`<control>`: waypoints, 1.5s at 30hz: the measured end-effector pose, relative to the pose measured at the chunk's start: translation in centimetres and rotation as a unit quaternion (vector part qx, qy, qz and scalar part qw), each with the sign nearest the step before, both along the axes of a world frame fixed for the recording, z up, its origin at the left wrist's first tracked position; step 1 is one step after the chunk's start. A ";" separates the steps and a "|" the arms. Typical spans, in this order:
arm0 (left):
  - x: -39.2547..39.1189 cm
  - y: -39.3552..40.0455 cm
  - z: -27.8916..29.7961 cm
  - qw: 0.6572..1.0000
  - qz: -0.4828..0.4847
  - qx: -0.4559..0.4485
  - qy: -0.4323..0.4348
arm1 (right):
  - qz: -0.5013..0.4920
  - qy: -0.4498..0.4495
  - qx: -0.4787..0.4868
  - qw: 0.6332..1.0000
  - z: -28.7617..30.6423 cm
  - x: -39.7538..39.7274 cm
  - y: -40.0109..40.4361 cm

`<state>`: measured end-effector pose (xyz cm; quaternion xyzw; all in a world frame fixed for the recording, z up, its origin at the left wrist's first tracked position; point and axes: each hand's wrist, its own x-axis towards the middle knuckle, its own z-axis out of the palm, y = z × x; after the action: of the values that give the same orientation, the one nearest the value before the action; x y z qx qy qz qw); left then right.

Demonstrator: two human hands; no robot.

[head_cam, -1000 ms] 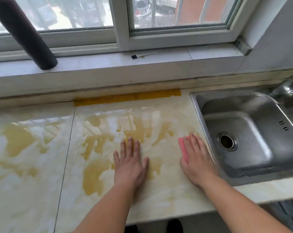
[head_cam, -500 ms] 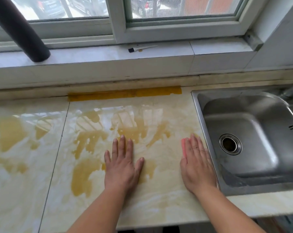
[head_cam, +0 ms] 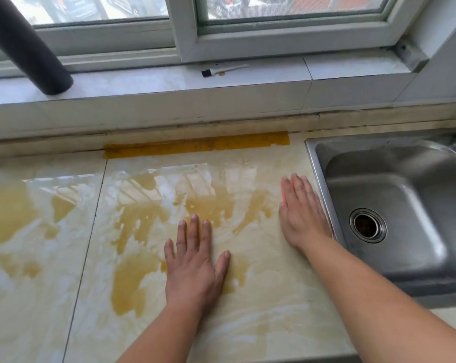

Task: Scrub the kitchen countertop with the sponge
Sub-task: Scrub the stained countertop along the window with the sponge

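The countertop (head_cam: 64, 271) is glossy cream marble with yellow-brown patches and a wet sheen. My left hand (head_cam: 195, 260) lies flat on it, fingers straight and spread, palm down. My right hand (head_cam: 300, 210) presses flat on a pink sponge (head_cam: 282, 195), of which only a thin strip shows at the hand's left edge. That hand sits right beside the sink's left rim.
A steel sink (head_cam: 394, 205) with a round drain (head_cam: 367, 226) lies to the right. A strip of yellow tape (head_cam: 195, 146) runs along the back edge. On the window sill lie a small brush (head_cam: 221, 70) and the end of a dark pipe (head_cam: 33, 51).
My right hand has slid the sponge away from me along the sink's edge, and less of the pink shows. My left hand stays flat in the same spot.
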<state>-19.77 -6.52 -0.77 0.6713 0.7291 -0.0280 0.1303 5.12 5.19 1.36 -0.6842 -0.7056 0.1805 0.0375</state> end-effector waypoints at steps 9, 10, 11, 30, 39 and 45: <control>0.2 0.1 0.0 1.000 0.003 -0.005 0.000 | 0.064 -0.005 -0.002 0.998 0.2 -1.4 -8.7; 0.2 0.1 0.0 1.000 0.005 -0.008 0.000 | 0.062 -0.002 0.001 0.998 0.2 -1.8 -7.4; 0.2 0.1 0.0 1.000 0.006 -0.010 0.000 | 0.059 0.009 0.001 0.998 0.2 -2.2 -5.8; 0.4 0.2 0.3 1.000 0.005 -0.007 -0.004 | 0.040 0.044 -0.041 0.997 1.3 -7.1 -0.2; 0.3 0.1 0.2 1.000 0.006 0.010 -0.009 | 0.153 0.027 -0.009 0.988 0.3 -4.3 -8.9; 0.4 0.1 0.1 1.000 0.005 0.015 0.002 | -0.020 0.020 0.008 1.000 0.7 -1.8 0.7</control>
<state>-19.38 -6.38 -0.63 0.6696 0.7329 -0.0173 0.1189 3.32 5.88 2.04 -0.6940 -0.6925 0.1875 0.0607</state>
